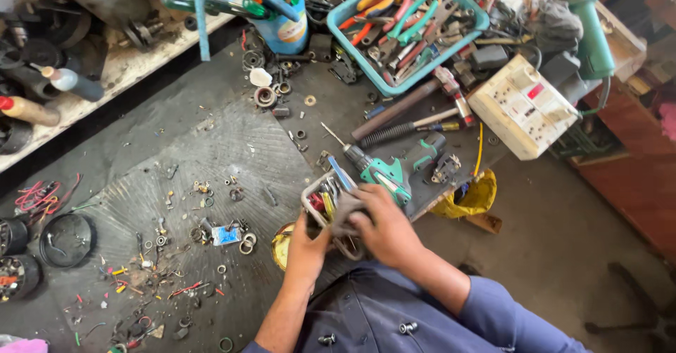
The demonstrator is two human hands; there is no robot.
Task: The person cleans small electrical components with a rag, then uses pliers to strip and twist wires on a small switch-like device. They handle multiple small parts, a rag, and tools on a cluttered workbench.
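We look down on a cluttered counter (211,141) covered with a dark ribbed mat. Near its front edge we hold a grey motor housing (331,208) with both hands; coloured wires, red and yellow among them, show inside its open frame. Our left hand (306,249) cups the housing from below and on its left side, fingers curled around it. Our right hand (384,226) is clenched over the right side of the housing, with the fingers pressing a grey piece at its front. Whether that piece is a separate part or belongs to the housing, we cannot tell.

Just behind the housing a green cordless drill (384,171) lies on its side, its bit pointing up and left, and its body is touching or nearly touching the fingers of our right hand. Beyond it lie a hammer (394,110) and a screwdriver (408,129) side by side. Further back stands a teal basket (451,39) full of pliers and cutters, and beside it a blue cup (285,29) packed with screwdrivers. At the right a white switchboard (524,106) rests at the counter's corner, with a yellow bag (475,196) hanging below the edge.

Washers, nuts and wire scraps are scattered across the mat to the left, and a round black cover (65,240) lies near the left edge.
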